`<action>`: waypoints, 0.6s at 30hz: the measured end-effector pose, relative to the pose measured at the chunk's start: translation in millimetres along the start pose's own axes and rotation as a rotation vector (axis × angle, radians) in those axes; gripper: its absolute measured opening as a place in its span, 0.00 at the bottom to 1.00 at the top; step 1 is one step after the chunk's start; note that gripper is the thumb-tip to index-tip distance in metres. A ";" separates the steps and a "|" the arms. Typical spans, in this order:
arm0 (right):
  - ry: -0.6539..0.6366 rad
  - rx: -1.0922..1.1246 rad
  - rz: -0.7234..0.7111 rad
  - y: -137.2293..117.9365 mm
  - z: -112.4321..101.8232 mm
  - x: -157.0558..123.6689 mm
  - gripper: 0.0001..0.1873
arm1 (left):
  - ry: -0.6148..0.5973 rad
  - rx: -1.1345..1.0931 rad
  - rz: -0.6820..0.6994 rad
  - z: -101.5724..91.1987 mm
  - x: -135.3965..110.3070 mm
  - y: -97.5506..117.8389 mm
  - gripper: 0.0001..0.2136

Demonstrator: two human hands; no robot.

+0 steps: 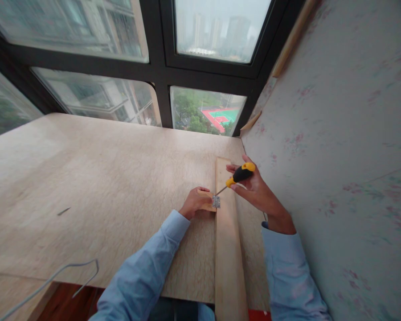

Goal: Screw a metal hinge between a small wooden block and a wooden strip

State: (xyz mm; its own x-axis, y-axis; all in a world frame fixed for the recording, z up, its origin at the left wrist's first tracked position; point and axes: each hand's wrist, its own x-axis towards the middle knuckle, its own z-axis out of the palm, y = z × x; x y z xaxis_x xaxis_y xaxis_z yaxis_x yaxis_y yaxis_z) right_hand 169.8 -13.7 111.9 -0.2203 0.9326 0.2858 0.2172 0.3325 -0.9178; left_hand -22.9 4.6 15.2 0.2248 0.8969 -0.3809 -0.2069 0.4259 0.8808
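A screwdriver (243,174) with a yellow and black handle is in my right hand (256,191), its shaft slanting down to the left. The tip meets the upper part of a small metal hinge (216,202). That hinge spans a short wooden piece (206,201) and a long wooden board (227,240). My left hand (194,203) grips the short piece from its left side, pressing it against the board's edge. Any screw under the tip is too small to make out.
The boards lie on a beige marble-patterned ledge (103,178) below dark-framed windows (158,76). A papered wall (341,156) rises close on the right. A grey cable (63,267) curls at the lower left, and a thin dark sliver (63,211) lies on the ledge.
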 end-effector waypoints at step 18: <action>0.035 -0.021 0.080 -10.7 -0.3 -0.4 0.45 | 0.004 0.006 -0.004 0.3 0.2 0.8 0.24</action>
State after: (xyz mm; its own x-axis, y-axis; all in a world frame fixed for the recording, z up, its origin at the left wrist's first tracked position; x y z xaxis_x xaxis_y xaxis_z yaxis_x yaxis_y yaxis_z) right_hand 167.9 -17.5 121.7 -0.1684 0.9606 0.2213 0.2532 0.2591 -0.9321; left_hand -22.6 5.1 15.9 0.2214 0.8958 -0.3853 -0.2001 0.4284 0.8811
